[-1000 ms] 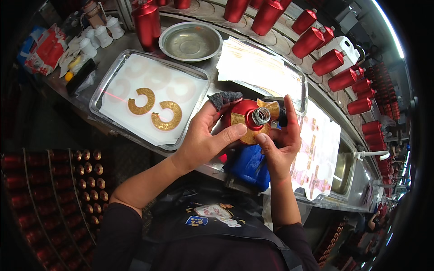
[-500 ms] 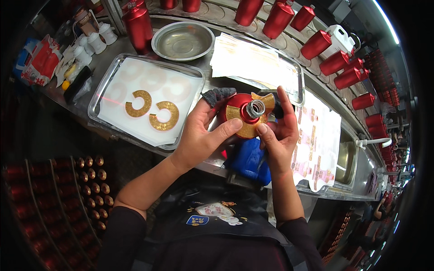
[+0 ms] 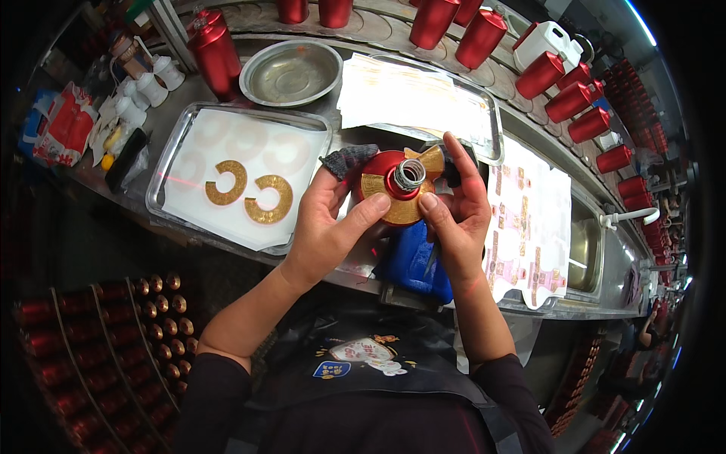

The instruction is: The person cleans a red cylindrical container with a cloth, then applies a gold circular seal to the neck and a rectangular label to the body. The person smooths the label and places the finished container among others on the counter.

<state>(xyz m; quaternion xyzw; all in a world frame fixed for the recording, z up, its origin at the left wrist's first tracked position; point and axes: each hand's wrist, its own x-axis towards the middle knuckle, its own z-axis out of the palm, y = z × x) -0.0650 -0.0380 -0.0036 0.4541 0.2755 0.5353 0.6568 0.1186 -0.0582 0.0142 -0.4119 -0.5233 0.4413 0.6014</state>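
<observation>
A red bottle [image 3: 384, 165] is held between both hands, its threaded neck [image 3: 410, 175] pointing up toward me. Round its shoulder lies a gold C-shaped decal [image 3: 401, 210], whose right end stands up off the surface. My left hand [image 3: 325, 227] grips the bottle's left side, its thumb pressed on the decal. My right hand [image 3: 463, 227] is closed round the other side, with its thumb on the decal's front and the index finger stretched upward. Dark coverings wrap some fingers of both hands. The bottle's lower body is hidden.
Two gold C-shaped decals [image 3: 268, 200] lie on white paper in a metal tray [image 3: 155, 181]. Behind are a metal bowl [image 3: 291, 94], a red bottle [image 3: 214, 57] and stacked sheets [image 3: 401, 98]. A blue container [image 3: 416, 265] is below my hands; a sink [image 3: 584, 257] lies right.
The whole view has shifted slightly. Both hands keep their hold on the bottle, thumbs still on the decal, its right end still raised. Red bottles along the back have moved right.
</observation>
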